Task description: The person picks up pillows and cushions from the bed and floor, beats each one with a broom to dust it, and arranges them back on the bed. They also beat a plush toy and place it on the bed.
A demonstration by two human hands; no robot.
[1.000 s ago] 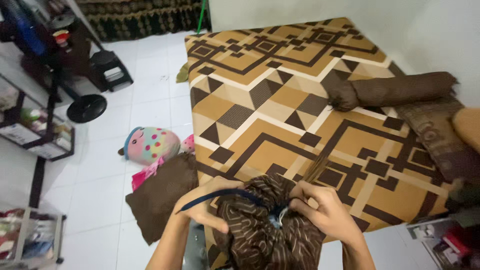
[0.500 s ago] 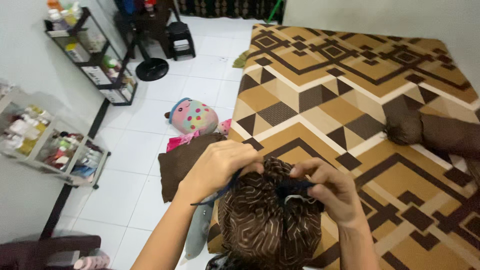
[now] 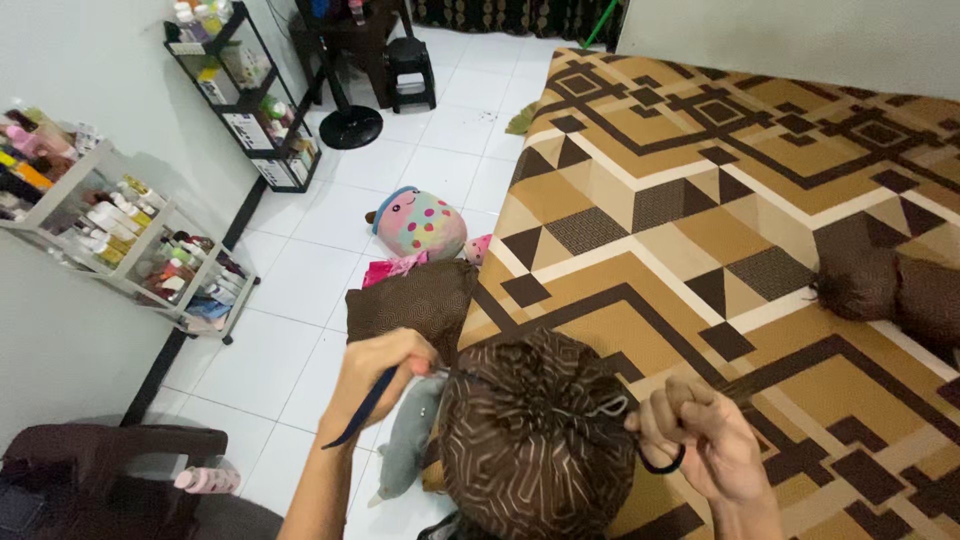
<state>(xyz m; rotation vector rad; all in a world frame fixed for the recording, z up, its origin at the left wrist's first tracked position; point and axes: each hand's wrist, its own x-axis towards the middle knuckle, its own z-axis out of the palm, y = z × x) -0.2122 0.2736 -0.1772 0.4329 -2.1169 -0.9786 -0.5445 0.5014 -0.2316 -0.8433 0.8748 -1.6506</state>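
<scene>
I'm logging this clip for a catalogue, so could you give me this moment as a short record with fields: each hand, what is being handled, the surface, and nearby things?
left hand: closed on a dark blue cord
right hand: fist closed, black loop hanging from it
handled thing: brown patterned bolster cover, its gathered end between both hands
surface: bed with brown geometric sheet
on bed: dark brown bolster at right
floor: round pastel plush toy, brown pillow, grey plush
left wall: racks of bottles

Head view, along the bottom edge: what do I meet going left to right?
Dark chair → left hand holding a dark blue cord → gathered brown patterned bolster end → right hand with a black loop → patterned bed sheet.
</scene>
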